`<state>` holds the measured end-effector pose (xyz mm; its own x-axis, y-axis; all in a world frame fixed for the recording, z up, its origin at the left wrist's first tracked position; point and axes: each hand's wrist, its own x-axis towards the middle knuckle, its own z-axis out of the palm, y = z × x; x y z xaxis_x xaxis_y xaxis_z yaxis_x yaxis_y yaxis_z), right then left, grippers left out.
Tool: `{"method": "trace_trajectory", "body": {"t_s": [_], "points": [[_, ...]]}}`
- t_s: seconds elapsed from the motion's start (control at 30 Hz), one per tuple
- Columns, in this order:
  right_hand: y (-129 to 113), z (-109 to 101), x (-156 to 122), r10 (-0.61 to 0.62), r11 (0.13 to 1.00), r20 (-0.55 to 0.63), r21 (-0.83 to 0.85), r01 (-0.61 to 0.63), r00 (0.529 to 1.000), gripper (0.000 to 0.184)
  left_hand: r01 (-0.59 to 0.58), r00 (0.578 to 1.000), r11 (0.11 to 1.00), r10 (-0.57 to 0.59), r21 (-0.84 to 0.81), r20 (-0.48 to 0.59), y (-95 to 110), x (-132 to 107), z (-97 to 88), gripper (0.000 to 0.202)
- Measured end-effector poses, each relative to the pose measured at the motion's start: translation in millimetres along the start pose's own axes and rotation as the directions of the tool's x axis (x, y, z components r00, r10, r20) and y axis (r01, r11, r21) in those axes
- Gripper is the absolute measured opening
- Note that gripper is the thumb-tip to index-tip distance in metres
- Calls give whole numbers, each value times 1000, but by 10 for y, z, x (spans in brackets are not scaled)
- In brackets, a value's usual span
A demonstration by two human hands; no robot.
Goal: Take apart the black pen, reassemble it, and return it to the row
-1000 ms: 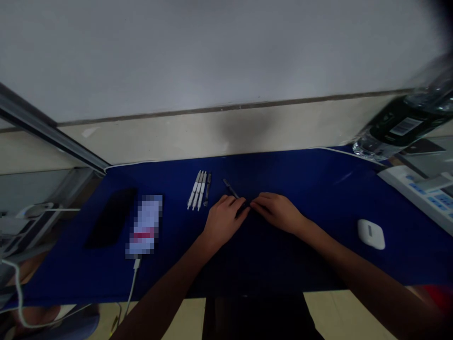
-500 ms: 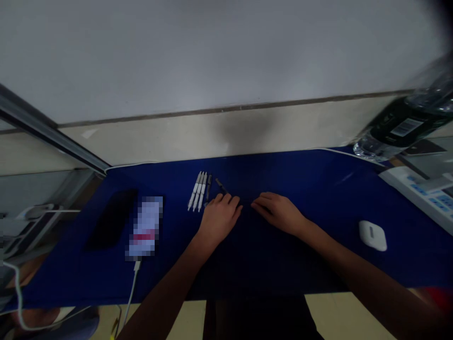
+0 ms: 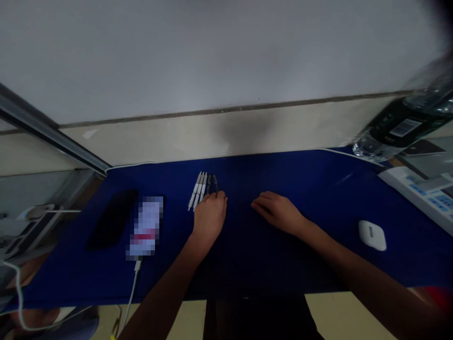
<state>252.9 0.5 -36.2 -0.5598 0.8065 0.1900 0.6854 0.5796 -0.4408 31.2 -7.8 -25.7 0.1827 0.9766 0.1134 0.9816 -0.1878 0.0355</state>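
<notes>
On a blue mat (image 3: 318,198) lies a row of pens: three white pens (image 3: 197,188) and beside them two dark pens (image 3: 211,182). My left hand (image 3: 209,216) is at the right end of this row, its fingers curled on the rightmost dark pen (image 3: 215,183). My right hand (image 3: 278,211) rests on the mat a little to the right, fingers loosely bent and together, with nothing visible in it.
A dark phone (image 3: 112,218) and a lit phone (image 3: 146,225) on a white cable (image 3: 132,283) lie at the left. A white earbud case (image 3: 371,234) sits at the right, with a water bottle (image 3: 403,123) and a white device (image 3: 421,189) beyond it.
My left hand has carried a dark pen leftward from the middle of the mat to the row of pens. My right hand let go of it and stayed in place.
</notes>
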Motion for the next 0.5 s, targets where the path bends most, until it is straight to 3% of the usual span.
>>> {"method": "trace_trajectory", "body": {"t_s": [0.27,0.5], "points": [[14,9,-6,-7,1000,5,-5,7,1000,29,124,989,992,-127,36,75,-44,14,-35,18],[17,11,-3,-10,1000,12,-12,10,1000,27,204,975,976,-209,74,70,-16,12,-77,24]]}}
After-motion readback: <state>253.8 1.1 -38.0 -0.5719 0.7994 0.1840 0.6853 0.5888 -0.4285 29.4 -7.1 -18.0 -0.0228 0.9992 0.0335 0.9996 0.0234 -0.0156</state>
